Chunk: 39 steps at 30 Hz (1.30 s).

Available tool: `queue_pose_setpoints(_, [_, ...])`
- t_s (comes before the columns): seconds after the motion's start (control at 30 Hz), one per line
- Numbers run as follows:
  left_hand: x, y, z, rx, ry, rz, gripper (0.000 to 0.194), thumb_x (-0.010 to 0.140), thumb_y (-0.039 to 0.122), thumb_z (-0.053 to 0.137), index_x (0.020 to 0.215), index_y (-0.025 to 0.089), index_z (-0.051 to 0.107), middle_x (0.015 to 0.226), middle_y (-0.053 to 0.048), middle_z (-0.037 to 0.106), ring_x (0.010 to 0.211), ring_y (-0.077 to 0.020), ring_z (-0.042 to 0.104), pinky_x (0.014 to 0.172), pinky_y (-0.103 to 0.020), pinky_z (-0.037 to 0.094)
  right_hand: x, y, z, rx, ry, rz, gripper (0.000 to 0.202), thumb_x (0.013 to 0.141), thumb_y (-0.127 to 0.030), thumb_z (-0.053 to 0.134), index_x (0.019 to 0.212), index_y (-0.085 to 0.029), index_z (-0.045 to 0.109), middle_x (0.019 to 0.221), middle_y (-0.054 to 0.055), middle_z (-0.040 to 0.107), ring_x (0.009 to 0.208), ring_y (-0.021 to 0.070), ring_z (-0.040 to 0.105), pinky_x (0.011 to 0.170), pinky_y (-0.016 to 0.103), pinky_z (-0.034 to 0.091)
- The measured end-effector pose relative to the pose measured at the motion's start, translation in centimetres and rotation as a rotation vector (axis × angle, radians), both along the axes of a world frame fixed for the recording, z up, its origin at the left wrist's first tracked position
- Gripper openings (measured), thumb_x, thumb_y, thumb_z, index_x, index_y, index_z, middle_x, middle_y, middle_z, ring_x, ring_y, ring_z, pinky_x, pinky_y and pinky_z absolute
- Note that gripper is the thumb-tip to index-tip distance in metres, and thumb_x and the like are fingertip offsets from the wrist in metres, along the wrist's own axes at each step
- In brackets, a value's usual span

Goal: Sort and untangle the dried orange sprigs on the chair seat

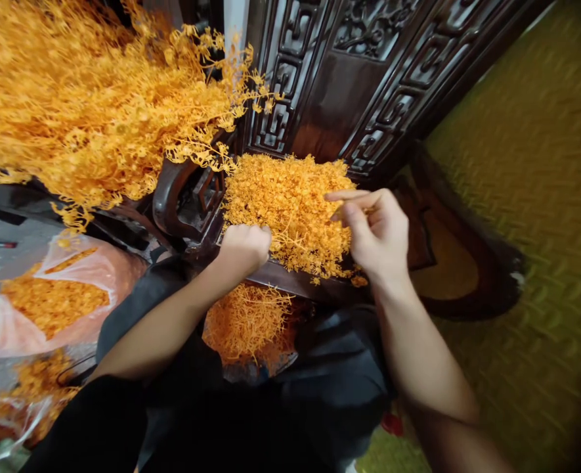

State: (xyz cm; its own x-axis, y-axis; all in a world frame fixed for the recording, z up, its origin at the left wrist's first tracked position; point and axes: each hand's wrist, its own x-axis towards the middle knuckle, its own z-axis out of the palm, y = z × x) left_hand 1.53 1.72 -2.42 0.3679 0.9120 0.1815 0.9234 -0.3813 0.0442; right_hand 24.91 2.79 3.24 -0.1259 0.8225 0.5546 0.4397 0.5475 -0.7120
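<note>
A heap of small orange florets [285,190] lies on the dark wooden chair seat [295,279] in front of me. My left hand [245,246] is closed in a fist at the heap's near left side. Thin branching stems of an orange flower sprig [286,238] come out of it toward the right. Over the heap's right side is my right hand [381,226], its index finger reaching left and its other fingers curled toward the thumb. Anything small between those fingers is too hard to make out.
A big mass of orange flower sprigs [98,98] spreads at the upper left. Below it, a plastic bag [123,263] holds loose florets. Bare orange stems [248,325] fill a container between my legs. The carved chair back [339,92] rises behind; a yellow-green mat [531,263] lies right.
</note>
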Motion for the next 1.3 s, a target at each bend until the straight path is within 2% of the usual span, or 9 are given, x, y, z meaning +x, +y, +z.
queue_pose_setpoints(0.1, [0.4, 0.2, 0.3, -0.034, 0.015, 0.053, 0.031, 0.091, 0.019, 0.043, 0.098, 0.013, 0.072, 0.079, -0.018, 0.071, 0.075, -0.028, 0.068, 0.06, -0.035, 0.037, -2.4, -1.6, -0.5, -0.079, -0.092, 0.142, 0.014, 0.103, -0.036, 0.054, 0.1, -0.024, 0.059, 0.093, 0.004, 0.068, 0.083, 0.0183, 0.064, 0.075, 0.034, 0.05])
queue_pose_setpoints(0.2, [0.6, 0.4, 0.7, -0.074, 0.011, 0.083, 0.033, 0.094, 0.023, 0.042, 0.101, 0.013, 0.072, 0.082, -0.018, 0.072, 0.078, -0.0301, 0.071, 0.062, -0.036, 0.041, -3.8, -2.3, -0.8, -0.098, -0.308, 0.248, 0.021, 0.104, -0.037, 0.054, 0.102, -0.021, 0.067, 0.09, 0.005, 0.065, 0.084, 0.0186, 0.063, 0.077, 0.034, 0.049])
queue_pose_setpoints(0.3, [0.8, 0.4, 1.3, -0.146, -0.001, 0.093, 0.032, 0.094, 0.026, 0.045, 0.104, 0.014, 0.073, 0.086, -0.018, 0.073, 0.083, -0.0319, 0.072, 0.066, -0.037, 0.047, -4.1, -2.2, -1.6, -0.025, -0.52, 0.199, 0.027, 0.099, -0.041, 0.062, 0.108, -0.017, 0.072, 0.089, 0.007, 0.062, 0.082, 0.0201, 0.06, 0.074, 0.034, 0.047])
queue_pose_setpoints(0.43, [1.0, 0.0, 2.1, -0.187, -0.026, 0.114, 0.034, 0.094, 0.026, 0.044, 0.106, 0.013, 0.073, 0.09, -0.018, 0.073, 0.088, -0.0323, 0.073, 0.073, -0.04, 0.052, -4.2, -1.8, -2.8, 0.087, -0.721, 0.099, 0.031, 0.098, -0.036, 0.063, 0.12, -0.016, 0.072, 0.093, 0.009, 0.063, 0.082, 0.0213, 0.058, 0.07, 0.033, 0.045])
queue_pose_setpoints(0.6, [0.8, -0.2, 3.0, -0.284, -0.102, 0.133, 0.03, 0.091, 0.024, 0.047, 0.102, 0.015, 0.074, 0.091, -0.016, 0.074, 0.089, -0.031, 0.073, 0.076, -0.04, 0.055, -4.5, -1.8, -3.1, 0.263, -0.719, 0.092, 0.024, 0.103, -0.031, 0.056, 0.115, -0.019, 0.072, 0.09, 0.008, 0.062, 0.08, 0.0182, 0.055, 0.068, 0.031, 0.043])
queue_pose_setpoints(0.8, [-0.3, -0.6, 3.2, -0.285, -0.162, 0.116, 0.03, 0.091, 0.025, 0.047, 0.098, 0.015, 0.074, 0.092, -0.016, 0.074, 0.086, -0.0281, 0.072, 0.074, -0.038, 0.053, -4.5, -1.4, -2.6, 0.458, -0.792, 0.128, 0.017, 0.101, -0.025, 0.059, 0.113, -0.022, 0.071, 0.086, 0.005, 0.061, 0.078, 0.0165, 0.051, 0.06, 0.029, 0.035])
queue_pose_setpoints(1.0, [-1.5, -1.9, 3.0, -0.081, -0.109, 0.01, 0.029, 0.093, 0.024, 0.045, 0.094, 0.015, 0.073, 0.084, -0.016, 0.073, 0.077, -0.0262, 0.069, 0.065, -0.036, 0.044, -4.8, -1.5, -2.3, 0.604, -0.741, 0.239, 0.009, 0.096, -0.013, 0.061, 0.098, -0.019, 0.067, 0.081, 0.004, 0.06, 0.075, 0.0154, 0.048, 0.061, 0.029, 0.037])
queue_pose_setpoints(1.17, [-2.4, -2.3, 3.1, 0.114, -0.046, 0.055, 0.031, 0.094, 0.013, 0.037, 0.093, 0.012, 0.068, 0.072, -0.013, 0.07, 0.062, -0.0224, 0.064, 0.057, -0.033, 0.034, -5.7, -2.9, -2.2, 0.687, -0.547, 0.389, 0.014, 0.089, -0.01, 0.068, 0.088, -0.019, 0.057, 0.073, 0.001, 0.058, 0.067, 0.0136, 0.045, 0.057, 0.029, 0.034])
queue_pose_setpoints(1.3, [-2.3, -1.6, 2.9, 0.141, -0.07, 0.05, 0.03, 0.096, 0.013, 0.038, 0.096, 0.013, 0.067, 0.077, -0.012, 0.071, 0.064, -0.0217, 0.066, 0.056, -0.032, 0.033, -6.4, -4.5, -1.6, 0.708, -0.46, 0.469, 0.017, 0.089, -0.009, 0.068, 0.086, -0.02, 0.056, 0.067, -0.002, 0.056, 0.062, 0.0126, 0.045, 0.054, 0.029, 0.033])
